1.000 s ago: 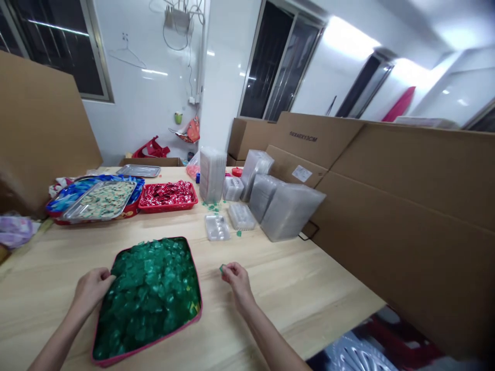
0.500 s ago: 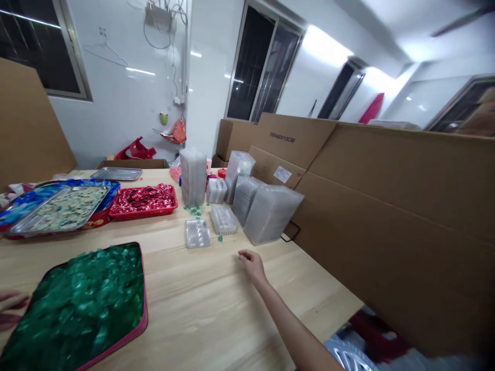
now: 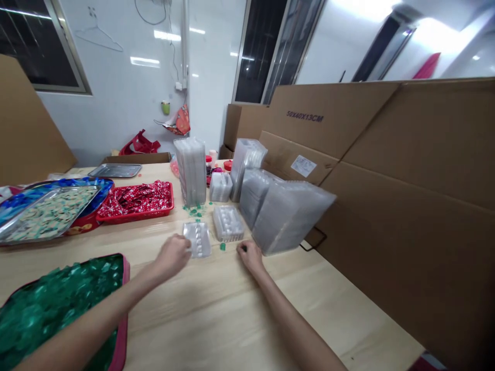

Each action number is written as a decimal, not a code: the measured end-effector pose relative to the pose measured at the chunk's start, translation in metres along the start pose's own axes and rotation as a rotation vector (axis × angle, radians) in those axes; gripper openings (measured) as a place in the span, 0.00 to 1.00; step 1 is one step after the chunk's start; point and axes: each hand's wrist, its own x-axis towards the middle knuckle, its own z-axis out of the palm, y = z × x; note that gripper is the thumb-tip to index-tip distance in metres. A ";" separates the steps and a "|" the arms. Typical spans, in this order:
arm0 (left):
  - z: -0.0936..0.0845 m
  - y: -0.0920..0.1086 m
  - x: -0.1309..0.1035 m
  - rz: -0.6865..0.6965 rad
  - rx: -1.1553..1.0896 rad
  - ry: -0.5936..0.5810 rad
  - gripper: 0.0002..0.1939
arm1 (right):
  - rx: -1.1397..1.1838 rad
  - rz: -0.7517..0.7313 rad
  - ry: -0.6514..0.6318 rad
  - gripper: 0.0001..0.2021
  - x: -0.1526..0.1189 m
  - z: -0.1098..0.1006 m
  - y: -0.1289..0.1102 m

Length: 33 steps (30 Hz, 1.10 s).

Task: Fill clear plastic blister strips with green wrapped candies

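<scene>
My left hand (image 3: 174, 253) is closed at the left edge of a clear plastic tray (image 3: 200, 239) lying on the table; what its fingers hold, if anything, is hidden. Just right of centre, my right hand (image 3: 249, 253) has its fingers curled together, with something small and dark at the fingertips that I cannot make out. Between the hands lies a small green piece (image 3: 223, 247). A stack of clear trays (image 3: 228, 223) sits behind it. Under my left forearm is a pink-rimmed tray (image 3: 122, 330) heaped with green wrapped pieces (image 3: 65, 293).
A red tray (image 3: 135, 217) holds red wrapped pieces. To its left, a metal tray (image 3: 46, 214) of pale pieces rests over blue ones. Tall stacks of clear plastic trays (image 3: 191, 172) (image 3: 288, 216) stand behind, beside a large cardboard sheet (image 3: 406, 206) on the right.
My left hand has moved from the green pieces at the far left to the clear tray. My right hand's fingers have curled in near the tray stack. The view has shifted closer.
</scene>
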 end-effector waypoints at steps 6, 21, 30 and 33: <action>0.101 0.041 0.052 0.036 -0.119 0.005 0.07 | 0.197 -0.124 0.033 0.09 0.013 -0.017 -0.022; 0.091 -0.006 0.054 -0.295 -1.035 0.192 0.12 | 0.191 -0.193 -0.143 0.08 0.132 0.033 -0.083; 0.065 -0.013 0.049 -0.419 -1.525 0.167 0.13 | 0.287 -0.223 -0.212 0.08 0.106 -0.002 -0.060; 0.063 -0.011 0.049 -0.443 -1.534 0.164 0.10 | 0.274 -0.225 -0.235 0.09 0.098 -0.010 -0.056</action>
